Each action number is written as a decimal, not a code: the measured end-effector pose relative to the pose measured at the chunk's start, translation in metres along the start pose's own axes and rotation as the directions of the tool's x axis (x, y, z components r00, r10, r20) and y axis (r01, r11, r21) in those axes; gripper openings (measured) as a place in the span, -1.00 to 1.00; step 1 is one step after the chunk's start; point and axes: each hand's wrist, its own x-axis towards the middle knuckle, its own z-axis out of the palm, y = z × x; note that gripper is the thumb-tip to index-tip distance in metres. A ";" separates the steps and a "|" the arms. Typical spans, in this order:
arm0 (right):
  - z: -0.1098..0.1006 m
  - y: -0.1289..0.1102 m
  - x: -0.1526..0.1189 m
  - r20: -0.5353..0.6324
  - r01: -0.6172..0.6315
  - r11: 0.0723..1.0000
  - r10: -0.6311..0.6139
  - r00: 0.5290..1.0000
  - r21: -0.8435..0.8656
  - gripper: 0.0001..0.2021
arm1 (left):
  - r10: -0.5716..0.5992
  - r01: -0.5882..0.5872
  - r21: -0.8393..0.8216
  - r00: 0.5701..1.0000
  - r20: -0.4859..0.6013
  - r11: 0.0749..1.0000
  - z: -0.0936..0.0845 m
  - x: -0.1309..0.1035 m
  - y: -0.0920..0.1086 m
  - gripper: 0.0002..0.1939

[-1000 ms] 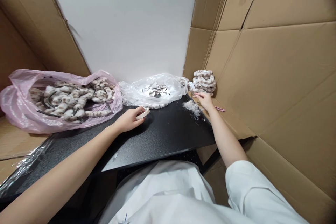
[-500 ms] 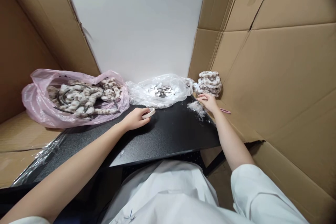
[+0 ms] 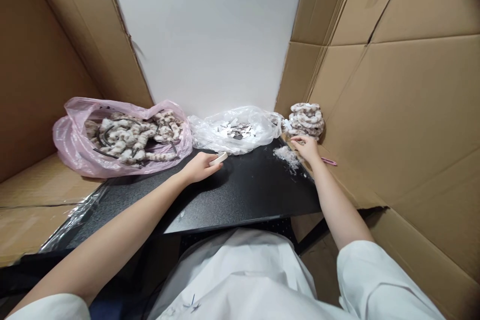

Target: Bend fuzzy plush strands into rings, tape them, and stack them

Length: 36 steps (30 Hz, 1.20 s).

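1. I sit at a black table [image 3: 240, 195] that is pushed against a white wall, with brown cardboard sheets standing on both sides, so the work place is closed in like a small booth.
2. On the far left lies a pink bag [image 3: 75, 145], open at the top, full of furry spotted headbands [image 3: 131, 135]; I judge it lies open so that I can reach in easily.
3. My left hand [image 3: 200, 166] rests on the table and its fingers are closed around a white tape roll [image 3: 218, 158], just in front of the clear bag [image 3: 236, 132] with small shiny pieces.
4. My right hand [image 3: 308, 147] lies open, holding nothing, fingertips beside a little heap of fluff [image 3: 287, 155].
5. Behind it, a stack of fur rings [image 3: 305, 119] leans in the cardboard corner, which keeps it upright.
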 end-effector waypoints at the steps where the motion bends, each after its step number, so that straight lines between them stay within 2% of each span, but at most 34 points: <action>1: 0.000 -0.004 0.002 -0.034 0.033 0.999 -0.033 0.999 -0.003 -0.87 | -0.008 0.008 -0.024 1.000 -0.012 1.000 0.000 0.000 0.001 -0.66; 4: 0.008 -0.035 0.006 -0.060 0.184 0.982 -0.182 0.981 0.029 -0.88 | -0.031 0.028 -0.094 0.999 -0.030 0.995 0.000 -0.001 0.003 -0.70; 8: 0.034 -0.109 -0.008 0.095 0.406 0.904 -0.420 0.903 0.137 -0.94 | -0.028 0.023 -0.178 0.999 -0.023 0.984 0.000 -0.002 0.006 -0.87; 11: 0.065 -0.160 -0.035 0.249 0.465 0.856 -0.513 0.822 0.228 -0.90 | 0.004 -0.018 -0.290 0.999 -0.049 0.957 0.000 -0.003 0.011 -0.94; 13: 0.085 -0.178 -0.051 0.240 0.456 0.851 -0.514 0.823 0.261 -0.80 | 0.019 -0.042 -0.391 0.998 -0.064 0.919 0.003 -0.004 0.014 -0.95; 17: 0.107 -0.179 -0.068 0.111 0.422 0.839 -0.483 0.869 0.345 -0.72 | 0.044 -0.076 -0.532 0.996 -0.072 0.844 0.012 -0.006 0.019 -0.93; 20: 0.108 -0.171 -0.071 0.066 0.435 0.804 -0.500 0.863 0.407 -0.71 | 0.092 -0.128 -0.518 0.991 -0.094 0.846 0.018 -0.008 0.021 -0.91; 23: 0.107 -0.168 -0.074 0.026 0.420 0.797 -0.477 0.878 0.434 -0.74 | 0.114 -0.151 -0.484 0.988 -0.106 0.862 0.021 -0.009 0.021 -0.90; 27: 0.109 -0.170 -0.081 0.018 0.391 0.814 -0.441 0.897 0.430 -0.85 | 0.094 -0.138 -0.462 0.989 -0.118 0.876 0.023 -0.010 0.019 -0.87; 33: 0.113 -0.168 -0.086 0.012 0.437 0.798 -0.485 0.874 0.416 -0.95 | 0.038 -0.094 -0.478 0.991 -0.125 0.873 0.026 -0.010 0.016 -0.85; 36: 0.111 -0.169 -0.087 0.037 0.437 0.813 -0.487 0.872 0.385 -0.94 | 0.014 -0.069 -0.485 0.993 -0.117 0.872 0.027 -0.009 0.016 -0.79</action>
